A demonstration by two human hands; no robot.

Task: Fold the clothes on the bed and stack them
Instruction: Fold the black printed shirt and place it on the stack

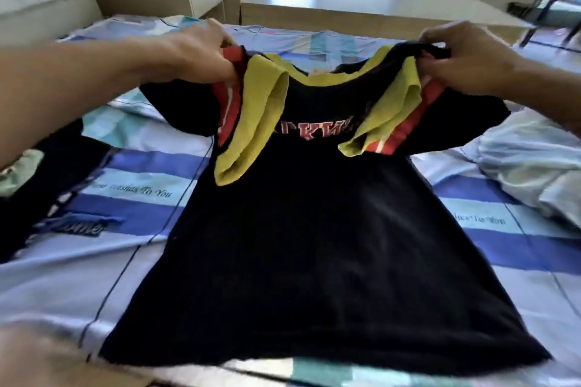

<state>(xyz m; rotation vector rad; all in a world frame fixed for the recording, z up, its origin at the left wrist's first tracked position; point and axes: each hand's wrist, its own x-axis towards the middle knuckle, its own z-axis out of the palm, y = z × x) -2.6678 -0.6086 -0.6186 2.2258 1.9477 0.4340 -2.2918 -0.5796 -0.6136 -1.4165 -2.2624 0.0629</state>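
The red lettering across the chest of the black T-shirt (317, 248) with a yellow-green neckband and red-striped shoulders was half covered by drooping yellow-green flaps and could not be read. The fingertips of both hands were buried in bunched fabric, so the exact grip was hard to make out. A dark garment with pale markings (47, 185) ran off the left edge. A crumpled pale blue cloth (531, 163) was cut off at the right. The lower left corner was a soft blur.

The left hand (201, 55) pinched the shirt's left shoulder seam and the right hand (468, 61) pinched the other, both with curled fingers and well apart. The shoulders hung lifted between them at the far end. The shirt's body sloped down toward the viewer, its hem lying spread on the blue-and-white striped bed sheet (518, 248). A pale wooden table (377, 1) stood beyond the bed.
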